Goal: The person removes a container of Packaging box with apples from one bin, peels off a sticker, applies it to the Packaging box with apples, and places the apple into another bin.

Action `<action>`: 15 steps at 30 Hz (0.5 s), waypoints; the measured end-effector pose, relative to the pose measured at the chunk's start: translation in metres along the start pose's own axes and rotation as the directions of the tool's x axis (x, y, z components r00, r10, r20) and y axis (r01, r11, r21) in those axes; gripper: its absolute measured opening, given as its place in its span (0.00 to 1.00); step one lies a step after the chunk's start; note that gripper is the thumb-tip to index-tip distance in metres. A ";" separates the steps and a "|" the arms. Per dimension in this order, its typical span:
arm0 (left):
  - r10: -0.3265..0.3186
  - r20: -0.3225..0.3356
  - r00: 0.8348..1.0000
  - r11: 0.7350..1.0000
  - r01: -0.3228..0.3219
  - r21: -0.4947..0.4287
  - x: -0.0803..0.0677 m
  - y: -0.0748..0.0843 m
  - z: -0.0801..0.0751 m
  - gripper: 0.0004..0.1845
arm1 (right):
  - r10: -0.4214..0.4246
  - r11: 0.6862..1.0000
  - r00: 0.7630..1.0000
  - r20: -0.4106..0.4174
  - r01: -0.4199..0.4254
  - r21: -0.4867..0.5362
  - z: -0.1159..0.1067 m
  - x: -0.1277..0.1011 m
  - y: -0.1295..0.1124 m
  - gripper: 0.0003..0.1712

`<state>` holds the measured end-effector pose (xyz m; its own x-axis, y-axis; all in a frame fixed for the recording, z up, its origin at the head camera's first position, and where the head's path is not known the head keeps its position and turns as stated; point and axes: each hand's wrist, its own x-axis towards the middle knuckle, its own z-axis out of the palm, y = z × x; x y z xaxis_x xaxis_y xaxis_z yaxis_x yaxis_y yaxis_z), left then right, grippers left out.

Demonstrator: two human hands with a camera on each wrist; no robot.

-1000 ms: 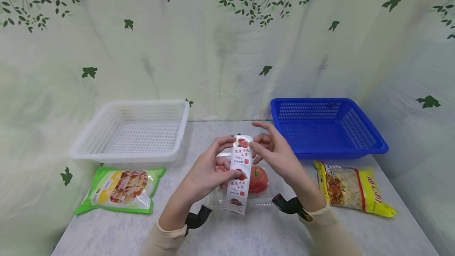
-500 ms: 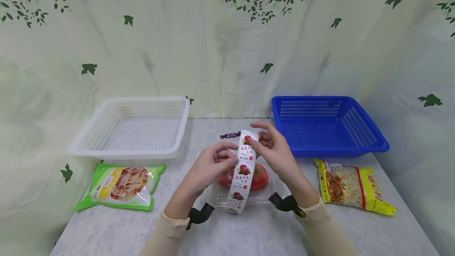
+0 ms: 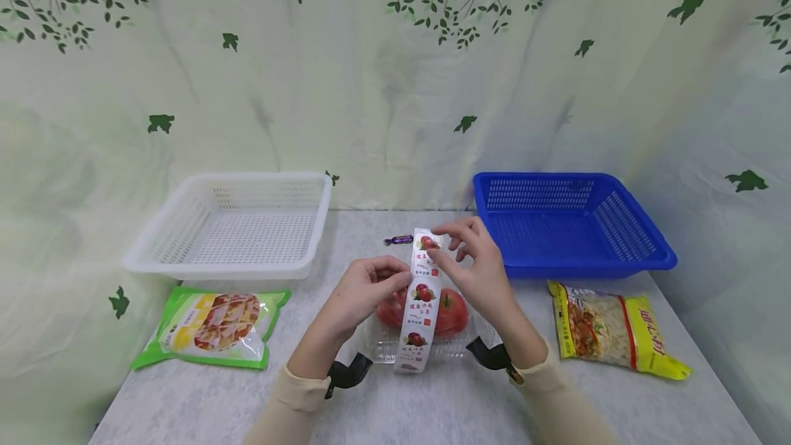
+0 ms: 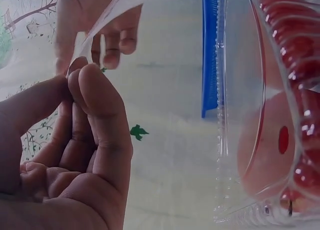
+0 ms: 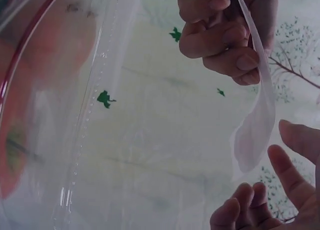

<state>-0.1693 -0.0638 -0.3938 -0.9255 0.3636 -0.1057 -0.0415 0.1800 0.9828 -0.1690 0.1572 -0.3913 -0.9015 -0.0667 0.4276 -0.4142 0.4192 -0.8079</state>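
Pinches white label strip (image 3: 421,304) in left hand (image 3: 361,297), thumb against fingers; poises right hand (image 3: 478,270) by top end, thumb and fingers apart, contact hard to tell.
Held up in front of clear plastic container (image 3: 457,347) with red apples (image 3: 452,312), as seen from head. Repeats red fruit picture plus red Chinese characters, opening with 健康; finer print too small. Red characters on yellow food bag (image 3: 618,329) at right, unreadable; food photo on green bag (image 3: 216,325) at left, print too small. Purple-wrapped sweet (image 3: 398,240) beyond container, lettering unreadable. White basket (image 3: 228,271) back left, blue basket (image 3: 575,269) back right. Pale grey mottled tabletop (image 3: 216,407); pale leaf-printed curtain (image 3: 383,122) behind and along both sides.
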 end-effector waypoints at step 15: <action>0.054 -0.050 0.997 0.994 -0.059 -0.089 -0.001 0.000 0.003 0.11 | -0.253 0.965 0.965 0.068 0.257 -0.048 0.013 -0.007 -0.001 0.13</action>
<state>-0.1671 -0.0614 -0.3938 -0.9440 0.3270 -0.0443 -0.0203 0.0765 0.9969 -0.1644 0.1455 -0.3988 -0.7735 -0.2317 0.5899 -0.6253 0.4312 -0.6504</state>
